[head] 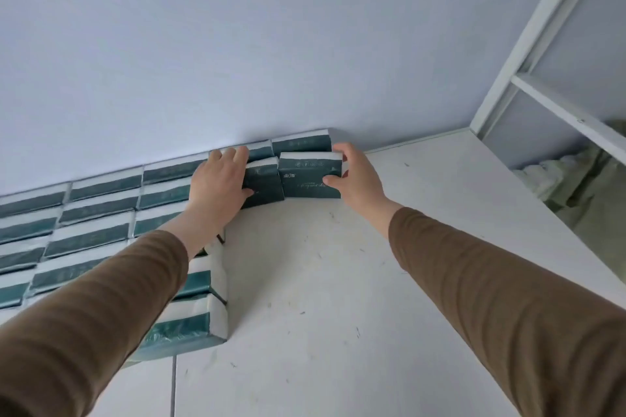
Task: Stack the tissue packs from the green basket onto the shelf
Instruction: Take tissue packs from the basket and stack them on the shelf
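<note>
Teal-and-white tissue packs fill the left of the white shelf top (338, 281) in several rows against the pale wall. My left hand (218, 184) grips one teal pack (262, 184) at the right end of the rows, fingers over its top and thumb on its front. My right hand (355, 176) holds the neighbouring teal pack (310, 176), thumb on its front face and fingers round its right end. Another pack (301, 143) stands behind them against the wall. The green basket is out of sight.
A white metal frame (528, 44) rises at the right edge of the shelf, with a crossbar and pale green cloth (582, 186) below it. The shelf surface is scuffed, and a seam (173, 386) runs through it near the front.
</note>
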A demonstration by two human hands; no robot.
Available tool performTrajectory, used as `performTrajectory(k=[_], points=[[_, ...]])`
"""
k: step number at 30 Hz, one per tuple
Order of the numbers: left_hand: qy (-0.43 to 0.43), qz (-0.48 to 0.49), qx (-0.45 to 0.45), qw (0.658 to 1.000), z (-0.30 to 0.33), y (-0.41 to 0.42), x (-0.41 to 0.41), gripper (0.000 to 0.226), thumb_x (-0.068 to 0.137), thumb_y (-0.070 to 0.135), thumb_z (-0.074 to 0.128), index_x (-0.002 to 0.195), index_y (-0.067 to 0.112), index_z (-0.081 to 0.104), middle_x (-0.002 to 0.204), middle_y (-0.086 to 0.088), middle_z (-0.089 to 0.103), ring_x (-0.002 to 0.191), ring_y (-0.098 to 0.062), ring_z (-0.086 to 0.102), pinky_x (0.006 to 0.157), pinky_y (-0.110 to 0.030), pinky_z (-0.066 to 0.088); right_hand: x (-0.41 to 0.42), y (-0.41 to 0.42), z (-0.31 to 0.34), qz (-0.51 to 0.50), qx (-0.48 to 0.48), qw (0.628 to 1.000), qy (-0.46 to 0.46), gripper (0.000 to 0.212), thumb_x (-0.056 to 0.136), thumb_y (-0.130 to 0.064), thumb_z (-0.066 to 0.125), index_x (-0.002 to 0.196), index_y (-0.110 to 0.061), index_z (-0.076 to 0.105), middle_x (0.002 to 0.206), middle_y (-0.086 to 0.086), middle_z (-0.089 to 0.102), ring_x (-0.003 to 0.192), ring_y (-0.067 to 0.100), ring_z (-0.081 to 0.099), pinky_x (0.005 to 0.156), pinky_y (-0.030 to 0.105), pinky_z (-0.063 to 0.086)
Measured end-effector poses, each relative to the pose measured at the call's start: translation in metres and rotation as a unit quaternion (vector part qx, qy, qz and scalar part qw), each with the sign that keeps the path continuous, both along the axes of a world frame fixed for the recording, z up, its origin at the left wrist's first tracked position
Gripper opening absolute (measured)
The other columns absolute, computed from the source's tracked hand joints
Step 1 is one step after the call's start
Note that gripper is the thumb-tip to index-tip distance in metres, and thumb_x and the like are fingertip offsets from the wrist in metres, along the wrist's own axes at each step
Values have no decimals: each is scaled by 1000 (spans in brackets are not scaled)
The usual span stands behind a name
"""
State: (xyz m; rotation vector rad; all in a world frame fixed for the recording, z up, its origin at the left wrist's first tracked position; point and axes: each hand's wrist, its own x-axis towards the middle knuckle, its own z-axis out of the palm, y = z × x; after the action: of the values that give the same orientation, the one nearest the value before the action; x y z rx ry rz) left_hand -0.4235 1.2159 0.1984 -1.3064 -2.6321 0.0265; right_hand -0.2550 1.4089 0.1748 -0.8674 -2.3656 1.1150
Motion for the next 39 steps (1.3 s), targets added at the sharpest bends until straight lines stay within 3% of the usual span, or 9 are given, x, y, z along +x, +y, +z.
performTrajectory(k=[5,8,12,17,21,27,30,33,39], points=[[3,11,-23,1000,2,-3,8,55,78,42,77,115,15,46,109,-5,53,103,-28,48,76,-37,48,0,-2,0,-38,-185,981,44,76,84,-12,74,145,-19,28,136,6,49,109,19,59,92,36,51],[-7,18,-17,1000,12,-6,32,59,78,44,75,120,14,48,119,-8,48,108,-30,46,85,-42,48,31,-8,11,-4,-258,965,34,79,92,-13,65,154,-22,17,152,7,40,138,21,43,105,35,42],[-72,-49,60,994,29,4,112,52,82,37,74,124,16,53,128,-7,44,114,-32,44,93,-47,45,116,-30,36,-5,-147,988,36,57,94,-18,61,147,-18,37,149,2,45,135,19,47,109,36,40],[-148,-236,100,955,32,41,301,39,84,38,73,117,23,60,121,5,54,112,-21,50,87,-37,47,306,-57,40,-53,4,993,103,38,93,-16,59,131,-19,53,127,-7,58,113,9,56,97,22,43],[-205,-344,62,914,12,70,448,34,85,47,56,115,31,60,121,14,54,113,-13,50,81,-30,50,464,-49,-1,-135,9,986,99,27,94,-14,57,120,-21,59,111,-8,59,101,8,57,91,24,45],[-277,-411,-35,868,-90,134,619,32,87,47,56,115,32,58,116,13,54,110,-13,51,87,-32,47,644,-4,-134,-243,-91,966,0,22,93,-15,60,113,-24,59,109,-14,59,97,5,58,88,33,49],[-293,-400,-115,861,-170,178,670,38,86,48,51,119,30,56,120,8,53,115,-17,50,98,-34,43,700,27,-212,-271,-159,943,-111,33,92,-16,64,124,-19,55,117,-8,55,109,13,57,97,36,47],[-275,-385,-202,857,-247,231,705,43,87,37,59,127,24,53,131,1,51,123,-22,47,108,-35,36,731,61,-277,-249,-211,917,-227,49,91,-19,65,136,-11,47,129,8,52,122,24,51,103,32,40],[-204,-372,-288,859,-380,337,733,55,88,15,58,142,18,43,145,-4,44,132,-25,42,105,-38,40,739,131,-380,-242,-221,894,-306,52,87,-8,60,137,-5,44,131,16,49,121,33,50,99,38,43]])
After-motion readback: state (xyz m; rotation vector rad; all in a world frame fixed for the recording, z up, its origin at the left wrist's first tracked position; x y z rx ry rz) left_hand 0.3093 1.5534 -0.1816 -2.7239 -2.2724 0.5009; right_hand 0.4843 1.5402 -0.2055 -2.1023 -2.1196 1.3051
